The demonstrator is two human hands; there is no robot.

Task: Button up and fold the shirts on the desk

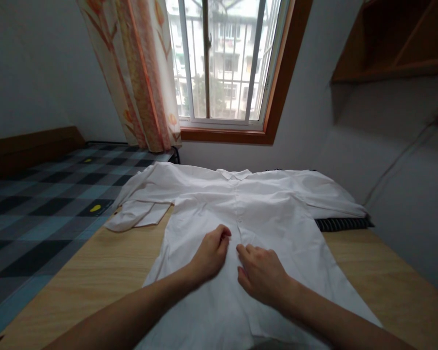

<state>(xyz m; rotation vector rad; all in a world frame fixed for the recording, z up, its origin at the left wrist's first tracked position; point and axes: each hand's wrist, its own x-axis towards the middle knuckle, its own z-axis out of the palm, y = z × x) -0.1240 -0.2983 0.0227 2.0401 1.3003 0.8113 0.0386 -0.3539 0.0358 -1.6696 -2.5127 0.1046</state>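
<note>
A white long-sleeved button-up shirt (204, 214) lies spread front side up, its collar toward the window and its hem toward me. Just left of the button placket is my left hand (213, 250), fingers curled in toward the thumb; whatever they may pinch is hidden. My right hand (263, 274) hovers over or rests on the fabric right of the placket. Its fingers are bent and its thumb stands apart from them, with nothing visible between. A small button shows on the placket above the hands. The left sleeve end (129, 216) lies folded back on the board.
Under the shirt is a light wooden tabletop (383, 262). A dark striped item (343, 224) sticks out beneath the right sleeve. At left stands a bed with a checked cover (40, 209). A curtain (142, 73) hangs by the barred window (226, 63); a wooden shelf (387, 73) is upper right.
</note>
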